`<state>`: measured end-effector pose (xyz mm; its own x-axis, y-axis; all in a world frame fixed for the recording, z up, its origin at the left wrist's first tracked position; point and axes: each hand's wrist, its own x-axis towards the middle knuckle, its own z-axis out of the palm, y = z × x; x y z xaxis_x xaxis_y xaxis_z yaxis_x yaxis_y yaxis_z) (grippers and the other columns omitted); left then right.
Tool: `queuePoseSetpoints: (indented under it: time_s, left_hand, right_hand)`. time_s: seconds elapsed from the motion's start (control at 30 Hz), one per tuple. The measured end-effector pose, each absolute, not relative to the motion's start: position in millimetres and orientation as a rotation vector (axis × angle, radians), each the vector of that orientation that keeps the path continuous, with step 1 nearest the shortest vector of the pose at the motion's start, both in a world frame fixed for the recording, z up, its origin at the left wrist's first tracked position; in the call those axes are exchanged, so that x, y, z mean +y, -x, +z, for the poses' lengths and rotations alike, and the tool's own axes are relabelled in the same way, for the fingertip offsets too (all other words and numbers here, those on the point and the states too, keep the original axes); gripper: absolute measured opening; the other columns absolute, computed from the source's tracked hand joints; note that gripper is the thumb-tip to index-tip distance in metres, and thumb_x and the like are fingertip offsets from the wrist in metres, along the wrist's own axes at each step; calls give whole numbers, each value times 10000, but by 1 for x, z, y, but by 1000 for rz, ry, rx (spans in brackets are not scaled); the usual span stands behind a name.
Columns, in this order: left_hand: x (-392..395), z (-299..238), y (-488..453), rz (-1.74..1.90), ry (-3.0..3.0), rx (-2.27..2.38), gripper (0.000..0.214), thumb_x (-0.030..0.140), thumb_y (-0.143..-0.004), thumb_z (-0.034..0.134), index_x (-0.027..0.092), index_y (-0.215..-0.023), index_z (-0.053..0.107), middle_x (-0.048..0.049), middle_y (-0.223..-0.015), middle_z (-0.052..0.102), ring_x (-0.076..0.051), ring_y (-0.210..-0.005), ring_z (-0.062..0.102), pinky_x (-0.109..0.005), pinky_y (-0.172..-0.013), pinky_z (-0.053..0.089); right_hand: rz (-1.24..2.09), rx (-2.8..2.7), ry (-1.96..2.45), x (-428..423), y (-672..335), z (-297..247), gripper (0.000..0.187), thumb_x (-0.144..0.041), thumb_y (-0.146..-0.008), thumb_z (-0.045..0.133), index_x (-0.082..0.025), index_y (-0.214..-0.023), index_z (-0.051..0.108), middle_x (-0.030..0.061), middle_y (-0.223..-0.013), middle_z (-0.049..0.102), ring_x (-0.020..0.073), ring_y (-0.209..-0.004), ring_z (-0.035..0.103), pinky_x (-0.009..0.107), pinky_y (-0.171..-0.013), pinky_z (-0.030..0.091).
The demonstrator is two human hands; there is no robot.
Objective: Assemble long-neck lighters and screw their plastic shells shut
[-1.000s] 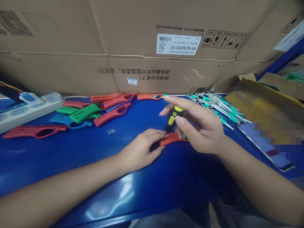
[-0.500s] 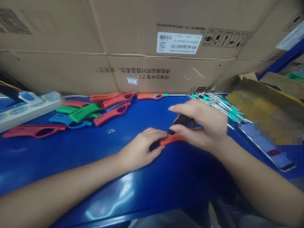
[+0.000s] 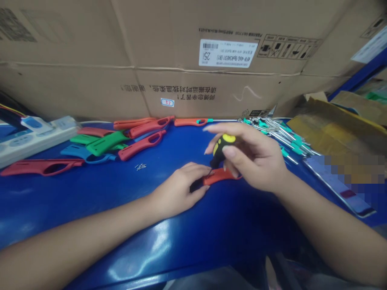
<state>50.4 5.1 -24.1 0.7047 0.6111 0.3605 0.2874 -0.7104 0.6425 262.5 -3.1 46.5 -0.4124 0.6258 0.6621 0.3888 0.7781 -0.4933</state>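
My right hand point(image 3: 254, 161) grips a short black and yellow screwdriver point(image 3: 220, 148), held upright with its tip down on a red plastic handle piece point(image 3: 218, 176) lying on the blue table point(image 3: 90, 201). My left hand point(image 3: 178, 189) rests on the table and pinches the left end of that red piece, fingers closed on it. The screwdriver's tip is hidden between the fingers.
Red, green and blue plastic handle shells point(image 3: 115, 141) lie at the back left. A pile of metal rods with teal ends point(image 3: 275, 131) is at the back right. Small screws point(image 3: 141, 166) sit mid-table. A white power strip point(image 3: 30, 139) is at the left, a big cardboard box point(image 3: 181, 56) behind.
The screwdriver tilted flat under my right hand half a second ago and now stands upright again, its yellow cap showing. My left hand has kept its hold on the red piece.
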Motion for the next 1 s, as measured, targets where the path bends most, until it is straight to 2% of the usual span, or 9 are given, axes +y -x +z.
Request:
queuePoseSetpoints:
  time_s: [0.1,0.17,0.3,0.47,0.53,0.63,0.8,0.93,1.0]
  left_hand:
    - [5,-25,-51,780,-2354,686,304,164,-936,637,176,-1239,657,-96,-1213,730,-240,-1154,666,-429,-1023,551]
    - [5,-24,-51,783,-2351,683,309,164,-935,636,183,-1242,657,-95,-1213,730,-241,-1154,668,-431,-1021,553]
    - [5,-22,-51,768,-2343,682,307,152,-930,628,174,-1234,670,-99,-1184,737,-235,-1114,675,-420,-995,565]
    - [5,-23,-52,781,-2344,680,303,166,-933,635,173,-1233,673,-102,-1203,734,-237,-1128,675,-431,-1015,554]
    - [5,-23,-51,779,-2342,682,315,166,-933,636,180,-1245,668,-99,-1195,737,-239,-1125,675,-432,-1009,557]
    - [5,-22,-51,757,-2337,687,307,160,-931,633,182,-1234,673,-95,-1182,737,-240,-1116,671,-424,-1000,559]
    - [5,-22,-51,760,-2348,670,305,172,-947,613,178,-1247,667,-96,-1183,729,-237,-1122,667,-417,-1011,546]
    - [5,-23,-51,757,-2349,672,290,169,-946,621,164,-1232,665,-94,-1180,729,-230,-1112,663,-402,-996,551]
    - [5,-23,-51,748,-2349,679,299,161,-941,628,160,-1238,663,-94,-1185,729,-229,-1117,662,-406,-1003,549]
  right_hand:
    - [-66,-2027,696,-2,-263,46,328,-316,-933,719,-267,-1255,673,43,-1036,774,162,-742,702,280,-670,588]
    - [-170,-2055,678,-3,-264,47,329,-300,-960,677,-267,-1288,661,52,-1041,776,179,-783,707,308,-742,593]
    - [237,-2115,741,-5,-263,52,370,-243,-1059,435,-245,-1403,572,78,-1191,727,162,-852,707,297,-696,592]
    - [-162,-2078,701,-3,-265,51,235,-342,-946,688,-244,-1160,700,40,-884,731,173,-765,671,302,-695,577]
    - [-126,-2112,724,-2,-265,48,302,-321,-1001,586,-248,-1289,641,62,-1011,736,177,-837,688,313,-750,591]
    - [254,-2142,772,0,-263,43,457,-232,-1042,461,-247,-1499,447,85,-1216,690,152,-889,705,284,-728,605]
    - [-78,-2079,718,0,-263,40,398,-308,-921,728,-246,-1298,618,73,-1147,736,188,-882,721,295,-761,606]
    - [232,-2134,787,-2,-264,45,427,-278,-1063,452,-249,-1489,475,78,-1229,711,165,-865,722,293,-713,607]
    - [274,-2109,783,-2,-265,46,392,-285,-1054,484,-252,-1441,530,63,-1168,728,157,-827,720,280,-669,601]
